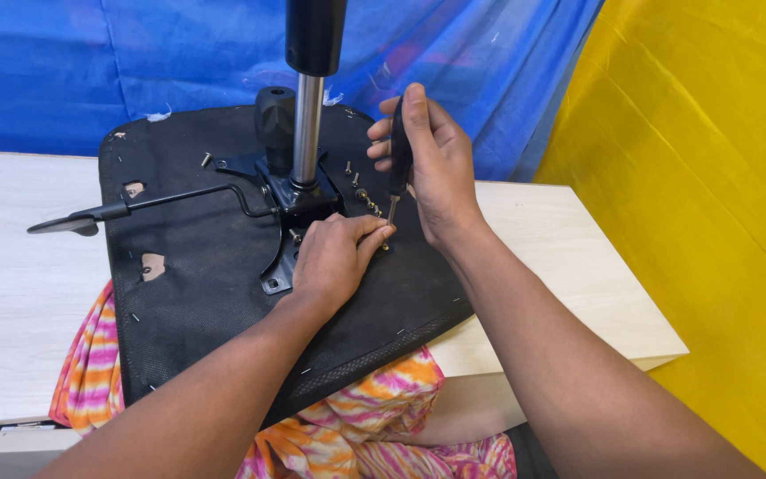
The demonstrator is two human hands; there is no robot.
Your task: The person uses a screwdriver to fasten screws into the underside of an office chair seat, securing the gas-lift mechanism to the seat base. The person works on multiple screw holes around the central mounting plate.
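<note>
Striped orange-and-pink fabric [374, 426] lay nearest the camera, across the person's lap at six o'clock, partly under the black chair seat base [197, 302]. That seat base rested upside down, its far part on the pale wooden desk [578, 293] and its near edge overhanging toward the lap. At its centre, around twelve o'clock from the hands, a black metal mechanism plate [290, 208] carried an upright chrome gas cylinder [307, 124] with a black sleeve on top, and a black knob [275, 115] stood just beside it at nine o'clock. A thin black lever [126, 211] ran out from the plate toward nine o'clock, over the desk.

The left hand [334, 257] lay palm down on the seat base, touching the plate's right edge, its fingers together and curled, the fingertips pinched near the tip of the tool; whether they held a screw could not be told. The right hand [432, 164], at one o'clock from the left hand, was clamped around the black handle of a screwdriver [397, 168], held nearly upright with its shaft pointing down to the seat base just beside the left fingertips. Several loose screws [367, 202] lay on the black cloth between the plate and the screwdriver. Blue sheeting [90, 62] hung behind at twelve o'clock, and yellow sheeting [711, 177] at three o'clock.
</note>
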